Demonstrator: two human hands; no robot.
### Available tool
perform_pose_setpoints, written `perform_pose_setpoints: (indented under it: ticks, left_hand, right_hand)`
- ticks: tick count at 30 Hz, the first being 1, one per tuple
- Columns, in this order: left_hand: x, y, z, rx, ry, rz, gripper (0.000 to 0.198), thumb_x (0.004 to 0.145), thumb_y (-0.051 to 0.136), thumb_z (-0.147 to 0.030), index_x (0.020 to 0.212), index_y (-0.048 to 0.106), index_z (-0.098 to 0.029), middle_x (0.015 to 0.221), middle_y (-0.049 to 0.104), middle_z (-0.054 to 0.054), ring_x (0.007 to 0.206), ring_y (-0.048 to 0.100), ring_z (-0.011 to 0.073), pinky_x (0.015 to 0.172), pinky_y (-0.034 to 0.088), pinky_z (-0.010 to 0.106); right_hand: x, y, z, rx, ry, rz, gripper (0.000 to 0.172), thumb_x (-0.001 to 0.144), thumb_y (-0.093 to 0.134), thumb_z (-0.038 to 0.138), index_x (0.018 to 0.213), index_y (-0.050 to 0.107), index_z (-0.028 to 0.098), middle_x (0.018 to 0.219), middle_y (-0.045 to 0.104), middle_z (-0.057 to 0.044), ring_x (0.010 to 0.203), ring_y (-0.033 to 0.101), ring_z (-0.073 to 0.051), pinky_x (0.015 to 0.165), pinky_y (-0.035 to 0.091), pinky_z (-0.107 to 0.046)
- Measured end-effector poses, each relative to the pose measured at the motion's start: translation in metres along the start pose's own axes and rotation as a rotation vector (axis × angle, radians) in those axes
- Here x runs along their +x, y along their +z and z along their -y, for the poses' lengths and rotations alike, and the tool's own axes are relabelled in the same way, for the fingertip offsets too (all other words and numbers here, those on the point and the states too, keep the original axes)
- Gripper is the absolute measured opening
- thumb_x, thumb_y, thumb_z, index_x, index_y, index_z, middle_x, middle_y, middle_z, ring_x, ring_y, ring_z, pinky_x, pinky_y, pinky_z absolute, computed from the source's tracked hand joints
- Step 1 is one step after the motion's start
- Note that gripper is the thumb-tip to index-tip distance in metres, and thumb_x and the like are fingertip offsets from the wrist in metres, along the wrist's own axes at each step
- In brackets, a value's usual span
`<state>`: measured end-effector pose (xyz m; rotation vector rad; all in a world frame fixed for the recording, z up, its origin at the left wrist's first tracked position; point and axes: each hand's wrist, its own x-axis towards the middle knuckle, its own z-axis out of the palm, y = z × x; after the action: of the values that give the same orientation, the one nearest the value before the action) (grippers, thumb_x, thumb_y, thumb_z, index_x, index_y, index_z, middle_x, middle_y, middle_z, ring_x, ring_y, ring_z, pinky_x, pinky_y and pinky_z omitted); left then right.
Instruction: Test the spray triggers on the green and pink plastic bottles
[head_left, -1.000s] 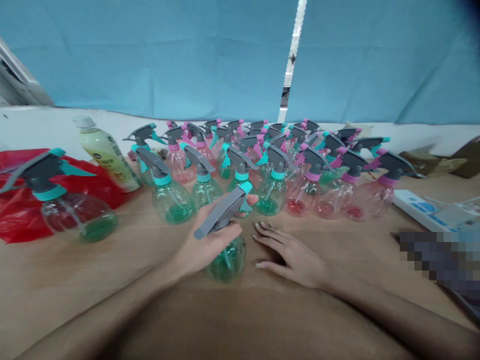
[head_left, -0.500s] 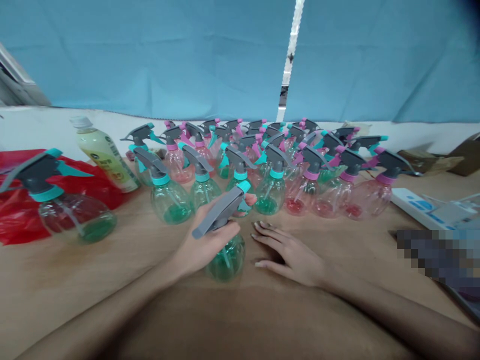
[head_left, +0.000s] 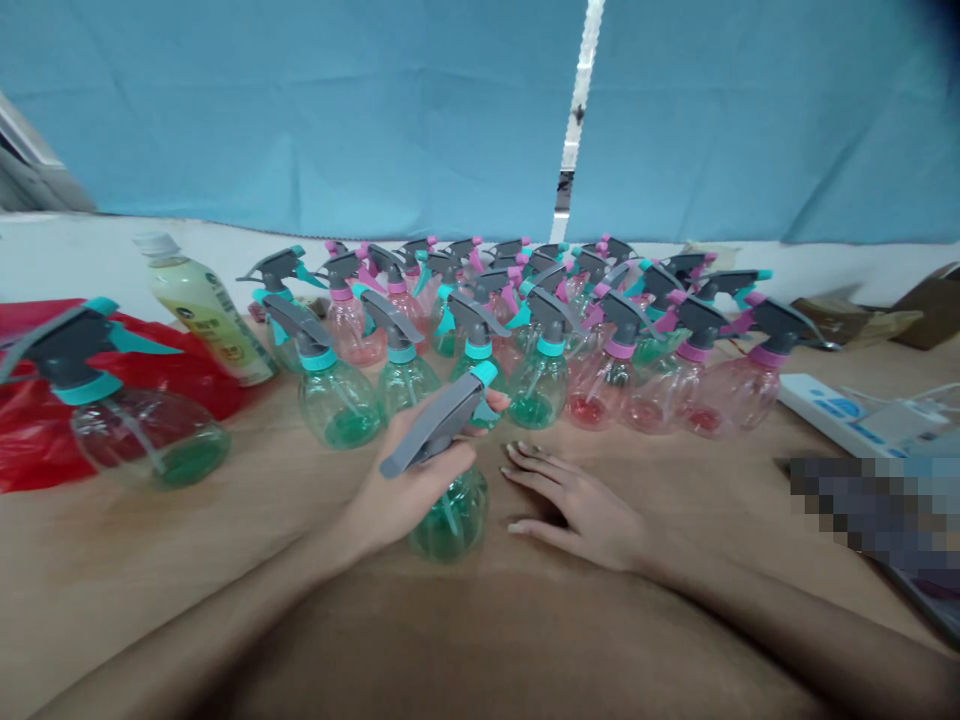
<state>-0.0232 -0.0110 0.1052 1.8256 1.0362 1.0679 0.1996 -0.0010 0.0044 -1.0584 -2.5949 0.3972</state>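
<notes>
My left hand is wrapped around the neck of a green spray bottle, which has a grey trigger head with a teal nozzle. The bottle is upright at the front middle of the table, with part of its neck and trigger hidden by my fingers. My right hand lies on the table just right of that bottle, fingers stretched out, holding nothing. Close behind the hands stands a row of similar spray bottles: green ones with teal collars and pink ones with pink collars.
Another green spray bottle stands at the left beside a red plastic bag. A tilted drink bottle rests behind it. On the right are a white power strip and a blurred-out dark object. A blue cloth hangs behind.
Almost nothing differs. The whole view has shifted very slightly, while both hands and the held spray bottle keep their places on the table.
</notes>
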Motion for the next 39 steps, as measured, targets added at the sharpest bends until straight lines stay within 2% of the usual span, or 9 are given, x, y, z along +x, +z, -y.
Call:
perform_pose_setpoints:
  ticks: [9, 14, 23, 30, 39]
  left_hand:
    - [-0.0003, 0.0004, 0.0025, 0.025, -0.005, -0.015, 0.043, 0.077, 0.054, -0.018, 0.116, 0.064, -0.031, 0.115, 0.068, 0.0, 0.103, 0.064, 0.0233, 0.089, 0.05, 0.034]
    - [-0.0003, 0.0005, 0.0025, 0.004, 0.006, -0.016, 0.04, 0.078, 0.055, -0.02, 0.115, 0.064, -0.03, 0.119, 0.066, -0.001, 0.099, 0.066, 0.021, 0.087, 0.051, 0.031]
    - [-0.001, 0.0005, 0.0048, 0.031, -0.006, -0.014, 0.043, 0.078, 0.053, -0.02, 0.118, 0.063, -0.031, 0.12, 0.066, 0.0, 0.105, 0.064, 0.0223, 0.089, 0.05, 0.031]
    - [-0.0004, -0.0001, 0.0017, 0.034, -0.018, -0.006, 0.041, 0.078, 0.053, -0.02, 0.116, 0.063, -0.032, 0.12, 0.065, -0.002, 0.106, 0.063, 0.022, 0.089, 0.051, 0.031]
    - [-0.0012, 0.0004, 0.0011, 0.043, -0.061, -0.027, 0.041, 0.076, 0.054, -0.023, 0.115, 0.064, -0.031, 0.111, 0.069, -0.001, 0.097, 0.065, 0.0231, 0.088, 0.051, 0.035]
  right_hand:
    - [0.0003, -0.0005, 0.0008, 0.019, -0.001, -0.011, 0.068, 0.089, 0.043, 0.06, 0.14, 0.044, 0.015, 0.152, 0.035, -0.01, 0.142, 0.028, -0.024, 0.117, 0.027, -0.045]
    - [-0.0002, 0.0, 0.0006, 0.023, -0.003, -0.014, 0.068, 0.089, 0.044, 0.06, 0.14, 0.044, 0.015, 0.151, 0.036, -0.01, 0.142, 0.028, -0.024, 0.117, 0.026, -0.045]
    - [-0.0008, 0.002, -0.0004, 0.051, -0.014, -0.047, 0.066, 0.089, 0.047, 0.058, 0.14, 0.044, 0.017, 0.151, 0.037, -0.01, 0.142, 0.03, -0.025, 0.116, 0.028, -0.047]
    - [-0.0007, 0.0001, 0.0008, 0.016, -0.008, -0.019, 0.067, 0.09, 0.044, 0.059, 0.14, 0.044, 0.014, 0.152, 0.035, -0.01, 0.142, 0.028, -0.024, 0.117, 0.027, -0.045]
    - [-0.0004, 0.001, -0.0004, 0.028, -0.011, -0.026, 0.067, 0.089, 0.045, 0.059, 0.14, 0.044, 0.015, 0.151, 0.036, -0.01, 0.142, 0.029, -0.024, 0.116, 0.027, -0.046]
